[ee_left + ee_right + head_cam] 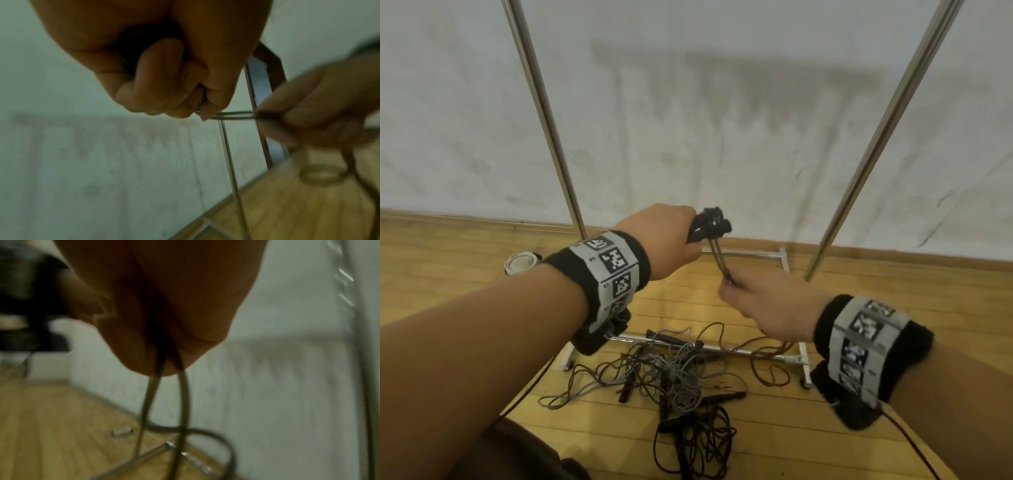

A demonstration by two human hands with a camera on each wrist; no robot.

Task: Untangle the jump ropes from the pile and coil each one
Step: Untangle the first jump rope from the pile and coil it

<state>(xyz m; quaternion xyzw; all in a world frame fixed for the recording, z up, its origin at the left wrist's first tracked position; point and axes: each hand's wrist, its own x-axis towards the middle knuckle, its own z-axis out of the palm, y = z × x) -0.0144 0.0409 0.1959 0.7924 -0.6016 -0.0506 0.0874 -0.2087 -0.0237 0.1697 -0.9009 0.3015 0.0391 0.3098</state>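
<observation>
My left hand [671, 240] is raised and grips two black jump-rope handles [710, 224] side by side. Two brown cord strands [719, 260] run from the handles down into my right hand [763, 305], which pinches them a short way below. In the left wrist view the curled left fingers [162, 87] close round the handles, and the cords [234, 115] stretch across to the right hand [320, 104]. The right wrist view shows both strands [164, 402] hanging below the right hand [164, 321]. A tangled pile of brown and grey ropes [671, 377] lies on the floor below.
A metal garment rack stands ahead, with two upright poles [544, 113] and a base frame [803, 363] on the wooden floor [465, 246]. A white sheet [705, 102] hangs behind it. A roll of tape [518, 262] lies at the left pole's foot. A coiled dark rope [702, 445] lies nearest me.
</observation>
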